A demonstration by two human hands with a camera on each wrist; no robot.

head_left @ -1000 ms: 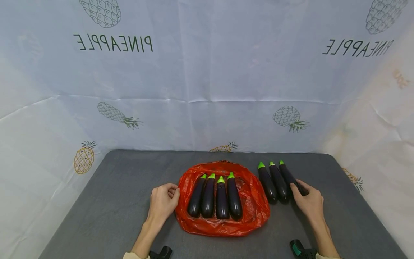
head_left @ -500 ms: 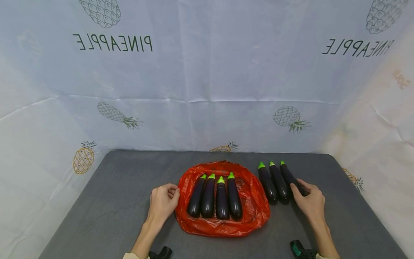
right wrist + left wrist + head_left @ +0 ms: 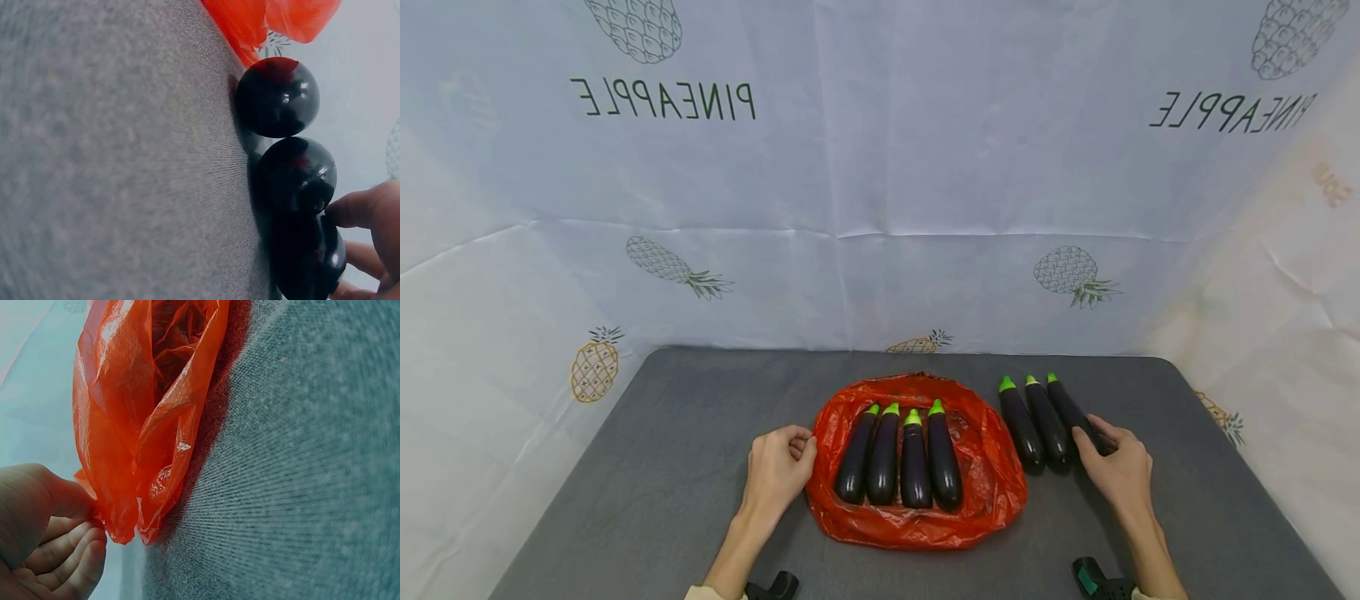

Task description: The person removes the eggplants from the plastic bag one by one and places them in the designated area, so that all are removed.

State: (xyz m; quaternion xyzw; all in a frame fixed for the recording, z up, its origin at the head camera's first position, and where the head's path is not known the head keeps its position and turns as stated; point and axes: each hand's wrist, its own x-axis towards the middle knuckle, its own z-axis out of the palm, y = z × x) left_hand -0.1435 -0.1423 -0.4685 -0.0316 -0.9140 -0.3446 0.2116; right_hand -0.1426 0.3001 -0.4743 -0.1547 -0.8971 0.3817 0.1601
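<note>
A red plastic bag (image 3: 917,533) lies spread on the table, its rim rolled into a ring around several dark eggplants (image 3: 883,458) set side by side, green stem ends pointing away. At the bag's left edge my left hand (image 3: 777,462) pinches the thin plastic between thumb and curled fingers; the left wrist view shows the pinched bag edge (image 3: 119,512) close up. To the right of the bag lie three more eggplants in a row. My right hand (image 3: 1116,462) grips the lower end of the rightmost eggplant (image 3: 1070,406), which rests beside the middle eggplant (image 3: 298,175).
All of it rests on a grey cloth-covered table (image 3: 700,417). Behind and at the sides hangs a pale curtain (image 3: 880,167) printed with pineapples. Black wrist devices (image 3: 1101,579) sit near both sleeves.
Both hands stay in place. The stem end of the rightmost eggplant shifts very slightly; the bag and the other eggplants look the same.
</note>
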